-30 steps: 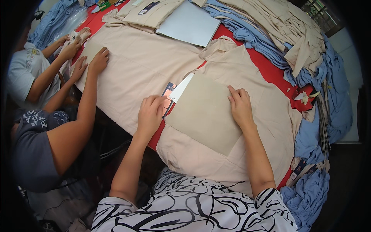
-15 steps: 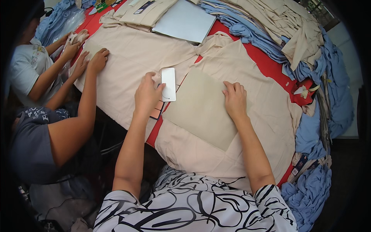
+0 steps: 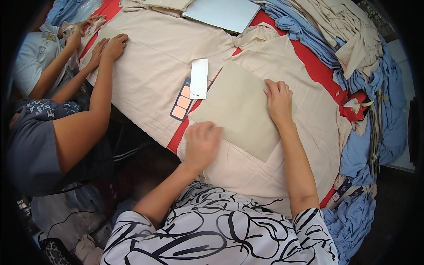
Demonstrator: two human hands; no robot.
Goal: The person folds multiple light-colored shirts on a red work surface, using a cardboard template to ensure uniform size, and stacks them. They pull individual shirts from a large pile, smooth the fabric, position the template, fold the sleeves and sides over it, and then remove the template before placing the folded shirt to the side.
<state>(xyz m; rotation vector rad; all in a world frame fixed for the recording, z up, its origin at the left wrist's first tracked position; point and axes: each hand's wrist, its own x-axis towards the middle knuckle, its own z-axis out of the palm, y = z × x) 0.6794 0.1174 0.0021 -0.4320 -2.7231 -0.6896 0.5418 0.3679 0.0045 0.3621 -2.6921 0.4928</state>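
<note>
A red-covered bench [image 3: 316, 62] spans the scene, with blue garments [image 3: 391, 101] heaped from one to four o'clock. A beige garment [image 3: 311, 123] lies spread over it, and on that, near the centre, sits a beige-grey sheet [image 3: 245, 106], one corner towards twelve. The two hands are apart: the right hand [image 3: 279, 100] bends its fingers over the sheet's edge at two o'clock, whether pinching I cannot tell; the left hand [image 3: 203, 143], at eight, is blurred, so its grip and any contact stay unclear. At ten lies a dark-blue tag [image 3: 181, 108], partly under a white tag [image 3: 198, 77].
</note>
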